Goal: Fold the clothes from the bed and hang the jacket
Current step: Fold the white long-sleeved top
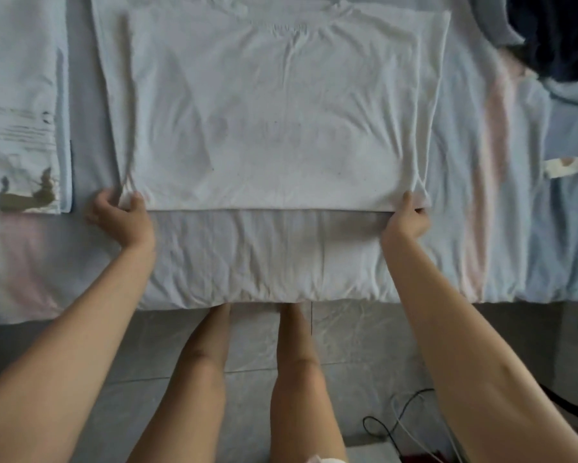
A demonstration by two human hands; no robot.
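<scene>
White T-shirt (pixel 280 121) lies flat mid-bed (pixel 247 262), collar far, hem near. Its collar-to-hem axis runs near to far, though it spreads wider left to right. Left hand (pixel 120 213) and right hand (pixel 407 217) each pinch a near hem corner, fingers curled on the cloth. Step judged: folding this shirt. Next move probably carries the hem far toward the collar, corners kept level.

Tiled floor (pixel 147 345); cables (pixel 407 406), perhaps two.

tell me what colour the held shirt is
The shirt is white with a faint greyish print mid-panel; the head view shows it best.
</scene>
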